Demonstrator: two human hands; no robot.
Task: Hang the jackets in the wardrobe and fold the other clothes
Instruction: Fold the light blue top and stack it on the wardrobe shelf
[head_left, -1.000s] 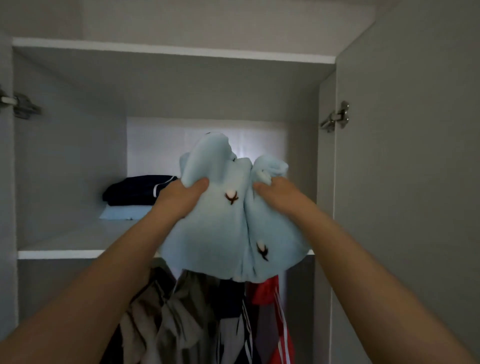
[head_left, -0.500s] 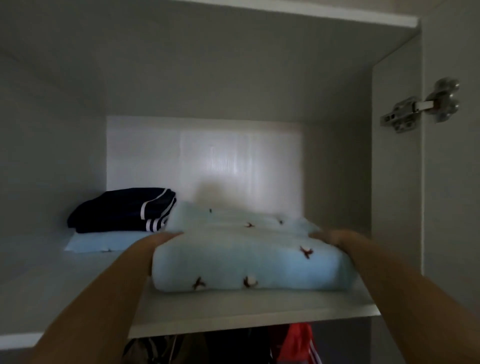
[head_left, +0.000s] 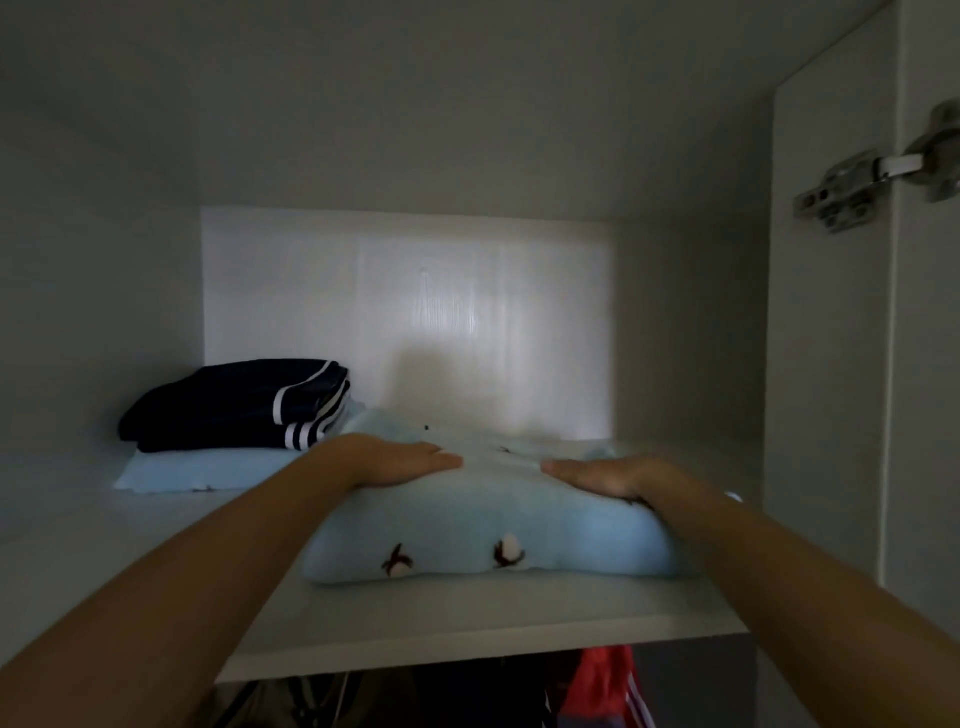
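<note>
Since half a second ago our hands have left the two ends of the blue garment (head_left: 467, 535) and come onto its top. A second ago we held it bunched in the air before the wardrobe (head_left: 691, 312). Now it lies folded on the right half of the shelf (head_left: 467, 623), its long side just behind the front edge and its right end close to the right wall. Small dark-and-white sprigs show on its front face.

Our left hand (head_left: 395, 460) lies palm down on the left part of the top, fingers straight and together, tips pointing right. Our right hand (head_left: 608, 475) lies the same way on the right part, tips pointing left. The two sets of fingertips are near each other but apart. Neither hand grips anything, and the cloth dips under the palms.

Toward the back left corner of the shelf sits a folded navy garment (head_left: 244, 405) with white stripes, on top of a pale-blue piece (head_left: 208, 467) that lies flat on the shelf. The blue garment's back left corner comes up just beside this stack; we cannot tell whether they touch.

At the right stands the open door (head_left: 930, 364) with its metal hinge (head_left: 841, 192). Below the shelf a red garment (head_left: 597, 686) with white stripes hangs among darker clothes (head_left: 322, 701) we cannot make out.
</note>
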